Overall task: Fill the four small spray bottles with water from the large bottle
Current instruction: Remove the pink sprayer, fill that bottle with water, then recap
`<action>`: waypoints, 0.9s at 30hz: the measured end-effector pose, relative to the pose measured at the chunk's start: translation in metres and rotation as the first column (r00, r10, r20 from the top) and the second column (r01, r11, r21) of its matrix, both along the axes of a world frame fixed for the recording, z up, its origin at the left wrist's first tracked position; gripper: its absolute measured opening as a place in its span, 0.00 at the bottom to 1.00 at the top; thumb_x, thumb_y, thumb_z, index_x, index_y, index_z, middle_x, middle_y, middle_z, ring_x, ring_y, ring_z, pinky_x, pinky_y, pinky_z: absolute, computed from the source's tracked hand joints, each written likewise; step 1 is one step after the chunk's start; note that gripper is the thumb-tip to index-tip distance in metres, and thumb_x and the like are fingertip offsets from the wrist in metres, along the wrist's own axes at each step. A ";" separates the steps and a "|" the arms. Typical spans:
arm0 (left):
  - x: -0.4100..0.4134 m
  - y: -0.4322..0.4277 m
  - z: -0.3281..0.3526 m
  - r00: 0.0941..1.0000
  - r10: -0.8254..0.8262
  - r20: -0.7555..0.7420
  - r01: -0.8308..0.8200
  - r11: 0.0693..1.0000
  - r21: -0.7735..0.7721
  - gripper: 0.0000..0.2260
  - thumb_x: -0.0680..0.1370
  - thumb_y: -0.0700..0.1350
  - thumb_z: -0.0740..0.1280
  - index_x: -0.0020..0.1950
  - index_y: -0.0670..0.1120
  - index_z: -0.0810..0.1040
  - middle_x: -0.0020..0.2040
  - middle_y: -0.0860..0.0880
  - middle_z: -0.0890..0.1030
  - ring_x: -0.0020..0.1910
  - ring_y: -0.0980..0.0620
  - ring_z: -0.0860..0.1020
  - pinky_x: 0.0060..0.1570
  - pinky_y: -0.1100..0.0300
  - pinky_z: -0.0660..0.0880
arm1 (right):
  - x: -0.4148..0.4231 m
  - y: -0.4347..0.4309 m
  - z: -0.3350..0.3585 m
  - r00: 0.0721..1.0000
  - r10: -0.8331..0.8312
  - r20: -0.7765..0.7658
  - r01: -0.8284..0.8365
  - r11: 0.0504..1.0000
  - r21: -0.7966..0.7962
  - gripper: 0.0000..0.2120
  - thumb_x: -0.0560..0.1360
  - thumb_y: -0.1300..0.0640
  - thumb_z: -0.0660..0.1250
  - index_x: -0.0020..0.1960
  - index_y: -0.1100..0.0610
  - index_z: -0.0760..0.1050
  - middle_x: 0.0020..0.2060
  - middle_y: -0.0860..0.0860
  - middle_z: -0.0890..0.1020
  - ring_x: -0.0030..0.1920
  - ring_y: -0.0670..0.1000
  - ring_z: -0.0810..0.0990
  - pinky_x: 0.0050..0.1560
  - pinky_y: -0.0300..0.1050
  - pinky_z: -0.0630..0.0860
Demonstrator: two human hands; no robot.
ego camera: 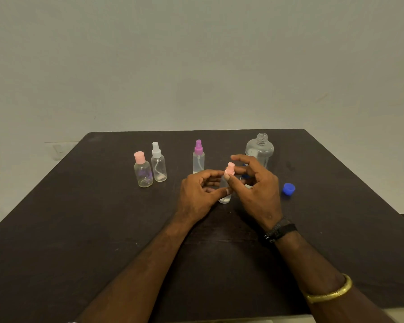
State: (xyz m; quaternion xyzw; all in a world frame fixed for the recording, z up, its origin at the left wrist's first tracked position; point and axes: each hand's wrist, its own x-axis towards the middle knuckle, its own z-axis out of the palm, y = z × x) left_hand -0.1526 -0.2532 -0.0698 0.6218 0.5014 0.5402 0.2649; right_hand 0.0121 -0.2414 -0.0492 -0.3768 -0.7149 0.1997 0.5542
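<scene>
- Holding job, both hands meet mid-table around one slim spray bottle, which stands upright on the table.
- left hand: fingers curled round the clear body of that bottle, thumb laid across its front.
- right hand: thumb and middle finger pinch the pink spray top at its collar; index finger lifted and stretched out above it.
- The top sits on the bottle neck; cannot tell whether it is screwed tight.
- The held bottle's base shows below the hands; most of the body is hidden by fingers, so fill level cannot be told.
- purple-top spray bottle: upright, just behind the left hand's fingers, sprayer on.
- white-top spray bottle: upright, further left, with its dip tube visible inside.
- pink-cap round bottle: upright, just beside the white-top one on its left and slightly nearer the camera; they look close to touching.
- large bottle: upright behind the right hand, neck open with no cap on it, lower part hidden by the fingers.
- blue cap: lying on the table right of the right hand, apart from it.
- black watch on the right wrist, gold bangle further up that forearm.
- Plain pale wall behind the table.
</scene>
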 end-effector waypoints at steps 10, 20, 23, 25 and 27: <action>-0.002 0.001 -0.002 1.000 0.002 -0.011 -0.003 1.000 -0.019 0.20 0.70 0.45 0.81 0.61 0.44 0.83 0.52 0.50 0.87 0.51 0.56 0.85 0.53 0.52 0.84 | -0.001 -0.001 0.003 1.000 0.004 -0.009 -0.005 1.000 -0.010 0.18 0.74 0.57 0.77 0.61 0.53 0.77 0.48 0.39 0.84 0.50 0.35 0.84 0.45 0.30 0.80; -0.002 -0.001 0.001 1.000 -0.007 -0.007 0.007 1.000 -0.010 0.20 0.71 0.44 0.81 0.61 0.44 0.84 0.53 0.50 0.87 0.51 0.57 0.85 0.53 0.56 0.84 | -0.003 -0.001 0.002 1.000 -0.002 -0.030 0.002 1.000 -0.011 0.17 0.74 0.58 0.77 0.60 0.57 0.78 0.49 0.39 0.84 0.51 0.36 0.84 0.46 0.30 0.80; -0.002 -0.001 0.001 1.000 -0.008 -0.007 0.008 1.000 -0.001 0.20 0.71 0.45 0.81 0.61 0.44 0.83 0.53 0.50 0.87 0.51 0.57 0.85 0.53 0.56 0.84 | -0.002 -0.001 0.002 0.999 0.000 -0.040 -0.001 1.000 -0.025 0.16 0.74 0.58 0.77 0.61 0.56 0.78 0.48 0.39 0.84 0.51 0.36 0.84 0.46 0.29 0.79; -0.003 -0.001 0.001 1.000 -0.003 -0.009 0.003 1.000 0.007 0.20 0.71 0.45 0.81 0.62 0.45 0.83 0.54 0.50 0.87 0.52 0.57 0.85 0.53 0.57 0.84 | -0.003 -0.001 0.003 0.999 -0.001 -0.038 0.000 1.000 -0.024 0.17 0.75 0.58 0.77 0.61 0.56 0.78 0.48 0.39 0.84 0.51 0.36 0.84 0.46 0.30 0.80; -0.004 0.000 0.001 1.000 -0.002 -0.010 0.002 1.000 0.012 0.20 0.71 0.45 0.81 0.62 0.45 0.83 0.54 0.50 0.86 0.52 0.57 0.85 0.53 0.56 0.84 | -0.004 -0.001 0.005 0.999 -0.003 -0.035 0.002 1.000 -0.020 0.17 0.75 0.58 0.77 0.62 0.55 0.78 0.48 0.40 0.84 0.51 0.36 0.84 0.46 0.30 0.80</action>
